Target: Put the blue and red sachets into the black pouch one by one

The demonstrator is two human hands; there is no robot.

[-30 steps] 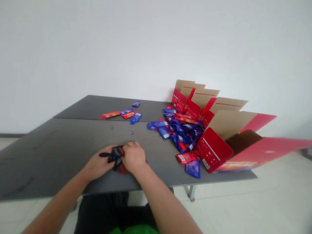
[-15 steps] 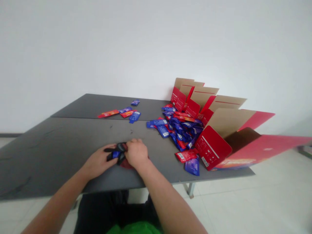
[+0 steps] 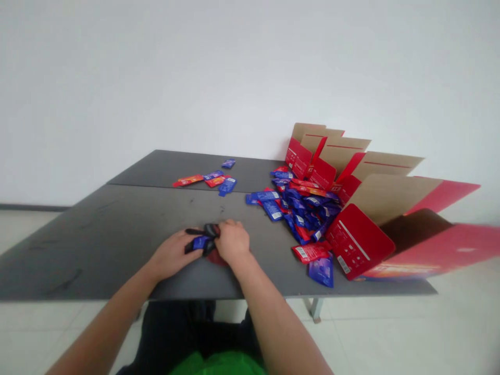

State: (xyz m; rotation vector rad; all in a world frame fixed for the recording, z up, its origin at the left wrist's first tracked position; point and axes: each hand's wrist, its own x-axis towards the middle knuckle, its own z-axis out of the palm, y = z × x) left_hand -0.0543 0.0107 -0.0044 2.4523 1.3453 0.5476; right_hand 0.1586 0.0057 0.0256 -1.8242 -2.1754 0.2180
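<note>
The left hand [image 3: 172, 255] and right hand [image 3: 233, 242] close together, gripping a crumpled black-and-blue plastic sachet [image 3: 202, 242] just above a dark red pouch [image 3: 217, 259] on the grey tabletop [image 3: 97, 245]. A close, firm pinch suits such slippery film.

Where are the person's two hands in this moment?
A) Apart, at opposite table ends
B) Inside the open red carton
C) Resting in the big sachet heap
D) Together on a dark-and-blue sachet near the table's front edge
D: the left hand and right hand meet around the dark-and-blue sachet at the front of the table, well left of the sachet heap.
</note>
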